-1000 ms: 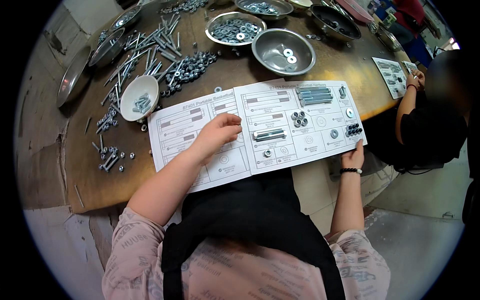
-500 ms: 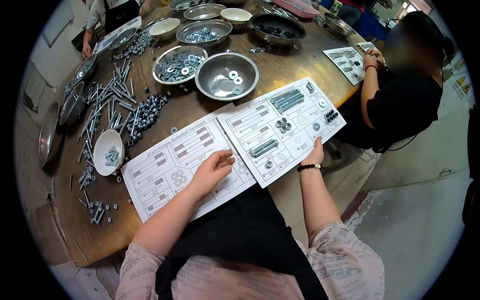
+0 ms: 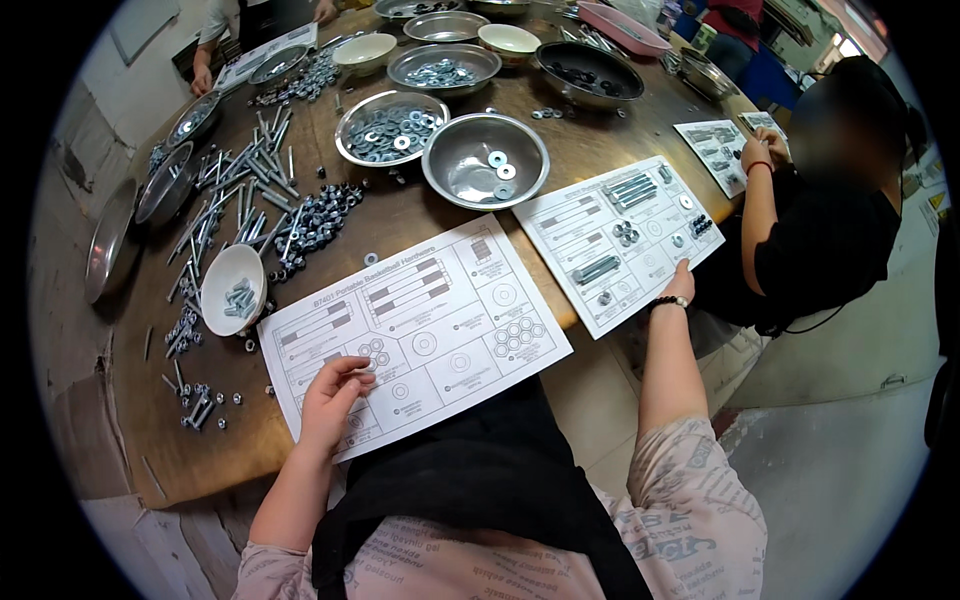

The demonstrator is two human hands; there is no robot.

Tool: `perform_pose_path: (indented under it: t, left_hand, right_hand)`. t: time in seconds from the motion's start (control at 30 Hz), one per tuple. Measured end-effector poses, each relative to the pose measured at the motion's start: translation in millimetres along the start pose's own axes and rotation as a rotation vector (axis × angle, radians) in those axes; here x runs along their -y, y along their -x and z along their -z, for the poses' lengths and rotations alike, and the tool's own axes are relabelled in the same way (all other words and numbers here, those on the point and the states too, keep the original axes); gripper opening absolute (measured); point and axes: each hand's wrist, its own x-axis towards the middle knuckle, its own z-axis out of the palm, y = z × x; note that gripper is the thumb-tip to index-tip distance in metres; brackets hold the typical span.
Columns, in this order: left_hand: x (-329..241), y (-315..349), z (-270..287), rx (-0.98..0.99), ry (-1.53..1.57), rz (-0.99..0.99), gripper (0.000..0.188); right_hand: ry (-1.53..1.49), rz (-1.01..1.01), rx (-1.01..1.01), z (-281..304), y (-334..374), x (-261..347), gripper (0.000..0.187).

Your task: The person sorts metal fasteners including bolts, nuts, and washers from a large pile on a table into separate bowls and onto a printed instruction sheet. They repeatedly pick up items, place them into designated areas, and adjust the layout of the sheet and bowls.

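Observation:
My right hand (image 3: 677, 285) grips the near right edge of a white printed hardware card (image 3: 570, 232), thumb on top. On that card lie long bolts (image 3: 632, 190), shorter bolts (image 3: 597, 268), a cluster of nuts (image 3: 625, 234), black nuts (image 3: 701, 225) and a few washers (image 3: 685, 202). A second printed card (image 3: 440, 325), showing only drawn outlines of bolts, nuts and washers, lies in front of me, its near edge by my apron. Above its lower left part hovers my left hand (image 3: 338, 392), fingers loosely bent and slightly apart, with nothing visible in them.
Steel bowls of washers (image 3: 392, 130) and a bowl with a few washers (image 3: 486, 160) stand beyond the cards. Left are a white bowl of small bolts (image 3: 234, 290), loose bolts (image 3: 255, 165) and a pile of nuts (image 3: 322, 220). A co-worker (image 3: 820, 210) sits at right.
The filled card, held in my right hand, has slid to the right, off the second card, uncovering its right side. My left hand has moved left and nearer over the second card.

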Motion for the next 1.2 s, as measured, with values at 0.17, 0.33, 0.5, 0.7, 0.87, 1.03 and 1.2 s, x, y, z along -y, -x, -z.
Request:
perform_pose_path:
  t: [0.17,0.33,0.5,0.7,0.87,1.03,1.2]
  left_hand:
    - [5,11,19,-0.112,-0.012,-0.082,0.025]
    - [3,17,23,-0.164,-0.013,-0.094,0.024]
    - [9,13,28,-0.153,-0.189,-0.171,0.022]
    - [-7,21,41,-0.196,-0.505,-0.337,0.024]
    - [1,41,80,-0.454,-0.656,-0.309,0.024]
    - [4,75,146,-0.889,-1.15,-0.17,0.032]
    - [16,91,185,-0.89,-1.161,0.016,0.027]
  right_hand:
    - [0.05,0.001,-0.043,0,-19,3,0.041]
    - [0.194,0.194,-0.153,-9,-6,9,0.037]
    - [0.337,0.412,0.049,17,32,21,0.017]
    - [0.198,0.394,0.274,-66,153,27,0.019]
    - [0.42,0.192,0.819,-106,221,-19,0.017]
    - [0.611,0.084,1.194,-121,280,-39,0.015]
    - [0.698,-0.044,1.229,-125,294,-49,0.015]
